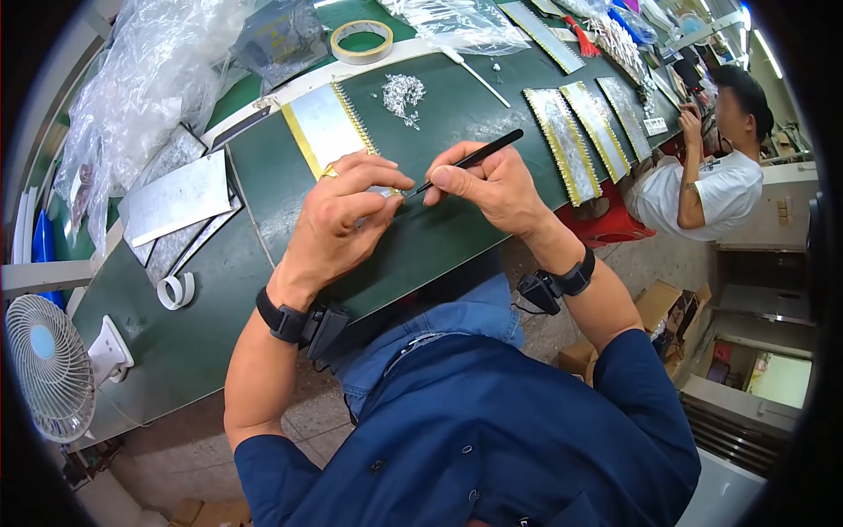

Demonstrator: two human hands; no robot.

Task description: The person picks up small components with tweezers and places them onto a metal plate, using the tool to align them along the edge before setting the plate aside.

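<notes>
One plate (327, 125), silvery, flat, oblong; dull sheen; yellow band along its left long side; right long side set with a close row of small yellowish teeth. Location: just beyond the left fingers, its near end hidden behind them. One tool (487, 149), black, slim, tapering to a fine point; location: in the right fingers, point directed left, just beside the left fingertips, rear end rising to the upper right.

Left hand (338, 215): palm down, wrist bent inward, fingers curled; thumb and forefinger brought nearly together by the tool's point; whether they pinch something cannot be told. One yellow ring (330, 171) on a finger. Right hand (493, 195): closed in a pen-like grip on the tool, thumb on top, remaining fingers folded under. Both forearms angle inward from the lower edge, one black strap at each wrist.

One pile (403, 95) of small, clear-to-whitish bits, beyond the fingertips, right of the plate. One white stick (479, 79), beyond the right fingers, lying aslant. Three strips (562, 145), metallic, side by side, well to the right of the right fingers.
</notes>
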